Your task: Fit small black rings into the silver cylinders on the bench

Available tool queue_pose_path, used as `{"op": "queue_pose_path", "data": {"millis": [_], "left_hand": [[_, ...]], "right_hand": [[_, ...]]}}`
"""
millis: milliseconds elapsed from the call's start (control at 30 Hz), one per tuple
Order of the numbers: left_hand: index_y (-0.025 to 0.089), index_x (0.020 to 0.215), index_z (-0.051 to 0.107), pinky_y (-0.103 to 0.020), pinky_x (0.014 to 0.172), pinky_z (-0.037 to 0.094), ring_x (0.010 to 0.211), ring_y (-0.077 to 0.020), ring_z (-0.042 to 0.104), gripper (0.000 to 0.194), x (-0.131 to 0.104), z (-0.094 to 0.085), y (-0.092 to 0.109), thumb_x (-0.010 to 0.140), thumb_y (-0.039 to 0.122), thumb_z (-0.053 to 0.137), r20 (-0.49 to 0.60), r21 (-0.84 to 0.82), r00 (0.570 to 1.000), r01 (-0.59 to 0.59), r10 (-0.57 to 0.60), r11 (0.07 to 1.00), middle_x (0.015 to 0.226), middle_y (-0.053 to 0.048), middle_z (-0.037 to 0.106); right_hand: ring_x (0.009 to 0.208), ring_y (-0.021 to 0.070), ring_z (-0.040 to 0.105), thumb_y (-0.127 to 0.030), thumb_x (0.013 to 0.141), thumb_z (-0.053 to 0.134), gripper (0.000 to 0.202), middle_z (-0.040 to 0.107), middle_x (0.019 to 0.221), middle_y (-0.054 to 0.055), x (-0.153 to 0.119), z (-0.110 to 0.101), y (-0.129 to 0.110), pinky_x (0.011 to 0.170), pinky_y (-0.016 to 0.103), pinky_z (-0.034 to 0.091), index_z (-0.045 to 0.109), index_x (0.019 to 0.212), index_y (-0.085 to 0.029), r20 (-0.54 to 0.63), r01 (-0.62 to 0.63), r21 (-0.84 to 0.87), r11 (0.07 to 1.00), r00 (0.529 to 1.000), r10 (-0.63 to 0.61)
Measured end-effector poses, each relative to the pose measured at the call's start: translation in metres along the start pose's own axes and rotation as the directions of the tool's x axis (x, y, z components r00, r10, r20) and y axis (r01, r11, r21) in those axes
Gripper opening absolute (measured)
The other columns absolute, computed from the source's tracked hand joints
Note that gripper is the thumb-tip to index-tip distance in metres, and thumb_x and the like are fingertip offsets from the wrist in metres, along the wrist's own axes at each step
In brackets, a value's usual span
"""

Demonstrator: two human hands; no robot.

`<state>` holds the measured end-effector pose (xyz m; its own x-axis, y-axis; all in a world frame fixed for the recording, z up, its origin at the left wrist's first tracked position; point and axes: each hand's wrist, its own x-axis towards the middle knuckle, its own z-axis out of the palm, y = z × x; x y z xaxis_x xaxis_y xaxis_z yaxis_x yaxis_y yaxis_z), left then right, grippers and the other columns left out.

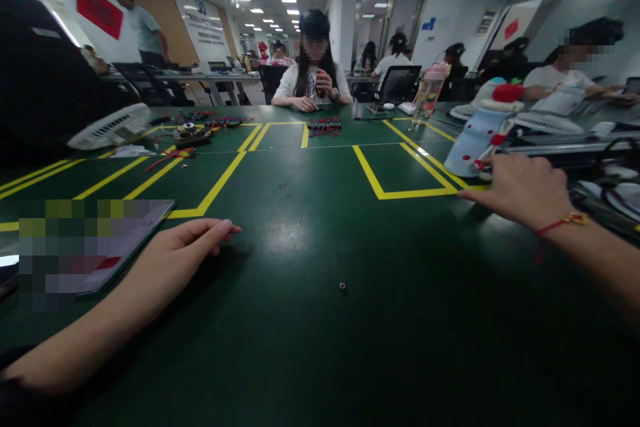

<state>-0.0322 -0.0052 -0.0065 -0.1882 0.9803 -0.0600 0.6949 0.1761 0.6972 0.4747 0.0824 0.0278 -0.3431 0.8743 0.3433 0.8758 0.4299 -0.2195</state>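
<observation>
My left hand rests low over the green table, its fingers loosely bent with the thumb alongside. Nothing shows in it. Just left of that wrist lies a tablet-like device, partly blurred out. My right hand is at the right, beside the base of a light blue bottle with a red top and red dots. Its thumb points left, apart from the fingers. The fingertips are partly hidden, and I cannot tell whether they touch the bottle. A small dark ring-shaped part lies between my hands, nearer to me.
Yellow tape marks areas on the table. Wired parts and a white fan are at the left. A clear bottle stands at the back right. Opposite sits a person with a hand raised; others sit behind.
</observation>
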Motion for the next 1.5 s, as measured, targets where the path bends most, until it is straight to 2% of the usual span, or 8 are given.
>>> {"op": "queue_pose_path", "data": {"millis": [67, 200, 333, 567, 667, 800, 1200, 1500], "left_hand": [[0.027, 0.105, 0.067, -0.029, 0.071, 0.037, 0.083, -0.0217, 0.056, 0.05, -0.002, 0.001, 0.004, 0.081, 0.066, 0.049, 0.021, -0.001, 1.0, 0.005, -0.005, 1.0, 0.086, 0.0, 0.062], [0.028, 0.103, 0.067, -0.03, 0.075, 0.037, 0.087, -0.0223, 0.056, 0.048, -0.004, 0.002, 0.006, 0.082, 0.066, 0.047, 0.056, 0.01, 0.998, -0.004, 0.004, 1.0, 0.089, 0.0, 0.064], [0.028, 0.105, 0.066, -0.032, 0.079, 0.037, 0.089, -0.0225, 0.056, 0.046, -0.003, 0.002, 0.003, 0.083, 0.065, 0.047, 0.076, 0.006, 0.997, -0.014, 0.013, 1.0, 0.099, 0.0, 0.066], [0.029, 0.106, 0.065, -0.034, 0.081, 0.038, 0.089, -0.0233, 0.058, 0.045, -0.001, 0.0, -0.004, 0.083, 0.063, 0.048, 0.097, 0.009, 0.995, -0.034, 0.033, 0.999, 0.101, 0.0, 0.068], [0.029, 0.105, 0.065, -0.034, 0.083, 0.039, 0.096, -0.0238, 0.058, 0.042, 0.0, 0.001, -0.006, 0.083, 0.061, 0.05, 0.112, -0.006, 0.993, -0.038, 0.038, 0.999, 0.104, 0.0, 0.068], [0.028, 0.103, 0.065, -0.034, 0.084, 0.039, 0.1, -0.0244, 0.058, 0.04, -0.001, 0.001, -0.005, 0.083, 0.06, 0.05, 0.112, 0.004, 0.993, -0.048, 0.047, 0.999, 0.105, 0.0, 0.068], [0.028, 0.102, 0.065, -0.033, 0.081, 0.039, 0.091, -0.023, 0.06, 0.042, -0.003, 0.0, -0.003, 0.083, 0.061, 0.048, 0.115, 0.027, 0.992, -0.064, 0.06, 0.998, 0.1, 0.0, 0.069], [0.025, 0.102, 0.066, -0.036, 0.084, 0.041, 0.098, -0.0257, 0.061, 0.042, -0.008, 0.0, 0.006, 0.083, 0.059, 0.05, 0.112, 0.006, 0.992, -0.061, 0.06, 0.998, 0.105, -0.003, 0.07]], "right_hand": [[0.11, 0.0342, 0.053, -0.047, 0.082, 0.055, 0.037, 0.062, 0.108, 0.012, -0.005, 0.014, -0.055, 0.096, 0.062, 0.035, 0.061, 0.107, -0.02, -0.096, 0.009, -0.037, 0.999, 0.995, -0.012], [0.112, 0.0163, 0.052, -0.037, 0.088, 0.053, 0.039, 0.056, 0.124, 0.004, -0.027, 0.048, -0.16, 0.095, 0.034, 0.046, 0.057, 0.125, -0.027, 0.154, 0.303, 0.236, 0.923, 0.927, -0.343], [0.094, 0.012, 0.055, -0.025, 0.092, 0.048, 0.023, 0.063, 0.103, 0.003, -0.043, 0.065, -0.194, 0.083, 0.027, 0.048, 0.068, 0.102, -0.021, 0.194, 0.394, 0.356, 0.847, 0.856, -0.479], [0.089, 0.0171, 0.059, -0.033, 0.089, 0.049, 0.027, 0.066, 0.099, 0.007, -0.012, 0.006, -0.107, 0.083, 0.033, 0.046, 0.069, 0.097, -0.017, -0.012, 0.072, -0.039, 0.997, 0.997, -0.072], [0.09, 0.02, 0.06, -0.037, 0.088, 0.048, 0.033, 0.067, 0.102, 0.008, 0.002, -0.026, -0.044, 0.08, 0.034, 0.045, 0.07, 0.101, -0.016, -0.072, -0.209, -0.306, 0.929, 0.978, 0.196], [0.085, 0.021, 0.061, -0.043, 0.083, 0.052, 0.035, 0.069, 0.096, 0.006, 0.008, -0.046, 0.011, 0.075, 0.033, 0.044, 0.073, 0.098, -0.019, 0.08, -0.408, -0.435, 0.802, 0.87, 0.486], [0.086, 0.0214, 0.061, -0.049, 0.072, 0.06, 0.036, 0.071, 0.091, 0.003, 0.001, -0.061, 0.062, 0.077, 0.031, 0.042, 0.075, 0.094, -0.025, 0.106, -0.53, -0.434, 0.728, 0.773, 0.626], [0.085, 0.0215, 0.061, -0.051, 0.074, 0.062, 0.039, 0.071, 0.094, 0.006, 0.0, -0.062, 0.055, 0.076, 0.031, 0.04, 0.075, 0.098, -0.023, 0.113, -0.569, -0.329, 0.754, 0.769, 0.63]]}}
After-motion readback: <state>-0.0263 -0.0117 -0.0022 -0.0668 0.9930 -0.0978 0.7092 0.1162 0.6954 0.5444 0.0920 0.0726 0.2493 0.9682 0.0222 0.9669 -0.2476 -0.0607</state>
